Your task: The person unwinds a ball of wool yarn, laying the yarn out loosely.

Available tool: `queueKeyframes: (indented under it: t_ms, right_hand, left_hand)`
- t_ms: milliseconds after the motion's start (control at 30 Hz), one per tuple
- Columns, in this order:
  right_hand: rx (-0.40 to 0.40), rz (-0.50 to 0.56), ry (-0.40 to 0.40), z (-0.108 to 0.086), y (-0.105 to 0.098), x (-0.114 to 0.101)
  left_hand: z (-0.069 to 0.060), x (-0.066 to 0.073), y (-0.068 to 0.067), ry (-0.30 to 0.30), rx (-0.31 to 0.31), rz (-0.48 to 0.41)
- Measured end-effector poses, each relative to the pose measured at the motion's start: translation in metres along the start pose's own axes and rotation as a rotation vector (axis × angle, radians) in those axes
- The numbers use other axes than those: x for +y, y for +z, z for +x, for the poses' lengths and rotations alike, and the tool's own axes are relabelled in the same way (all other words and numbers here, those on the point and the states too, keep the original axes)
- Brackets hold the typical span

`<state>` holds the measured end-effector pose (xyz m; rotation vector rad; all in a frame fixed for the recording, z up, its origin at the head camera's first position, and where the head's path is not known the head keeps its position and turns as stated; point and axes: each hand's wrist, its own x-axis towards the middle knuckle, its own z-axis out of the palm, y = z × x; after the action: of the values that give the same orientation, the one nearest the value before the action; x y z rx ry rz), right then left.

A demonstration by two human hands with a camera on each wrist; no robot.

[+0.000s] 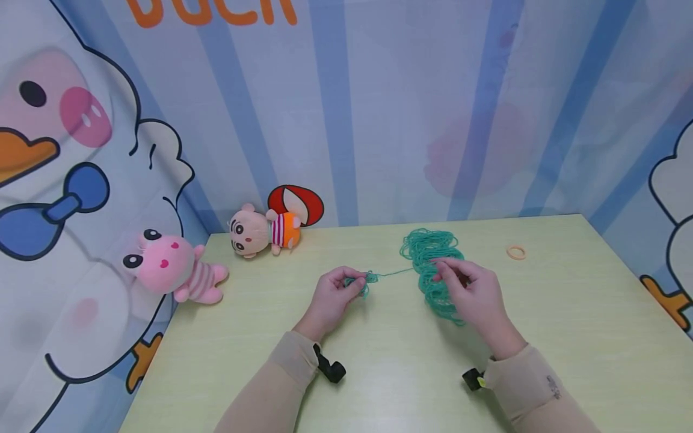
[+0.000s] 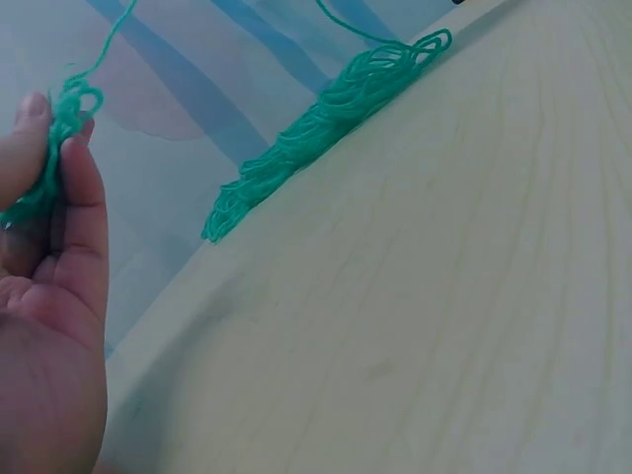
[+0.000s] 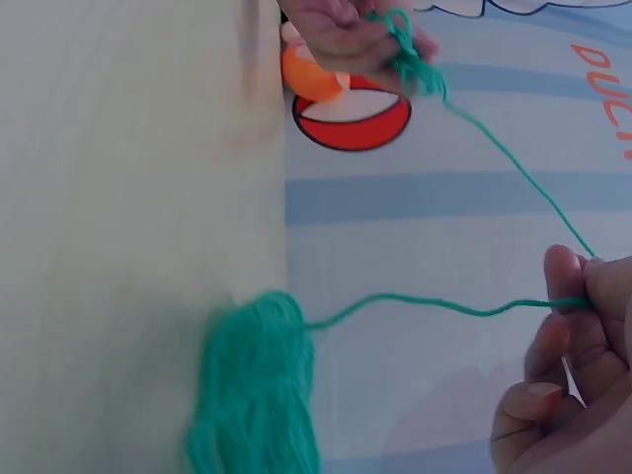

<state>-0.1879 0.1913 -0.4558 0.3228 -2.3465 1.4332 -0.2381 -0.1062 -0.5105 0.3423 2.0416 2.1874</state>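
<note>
My left hand (image 1: 332, 300) pinches a small looped bunch of green yarn (image 2: 67, 128) between thumb and fingers, held above the table. A single strand (image 3: 518, 168) runs from that bunch across to my right hand (image 1: 476, 294), which pinches it between thumb and forefinger. From the right fingers the strand goes on down to a large loose skein of green yarn (image 1: 433, 246) on the table. In the head view the right hand hovers over the skein's right side and hides part of it. Whether the small bunch is knotted or stitched, I cannot tell.
A peach-coloured ring (image 1: 516, 252) lies right of the skein on the light wooden table (image 1: 379, 373). Two plush toys, one pink (image 1: 173, 267) and one in orange shorts (image 1: 265, 231), lie at the back left. A printed cloth backdrop (image 1: 379, 120) rises behind.
</note>
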Motion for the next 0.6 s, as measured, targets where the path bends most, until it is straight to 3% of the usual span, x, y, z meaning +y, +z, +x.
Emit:
queueKeyframes:
  t_ms: [200, 433, 600]
  right_hand:
    - [-0.097, -0.139, 0.088, 0.006, -0.029, 0.006]
    - [-0.216, -0.29, 0.198, 0.013, -0.056, 0.015]
    - [-0.296, -0.371, 0.259, 0.015, -0.071, 0.023]
  left_hand:
    - [0.001, -0.001, -0.001, -0.012, 0.021, -0.016]
    - [0.0, -0.002, -0.001, -0.027, -0.003, -0.2]
    - [-0.001, -0.001, 0.0, 0.007, 0.036, -0.259]
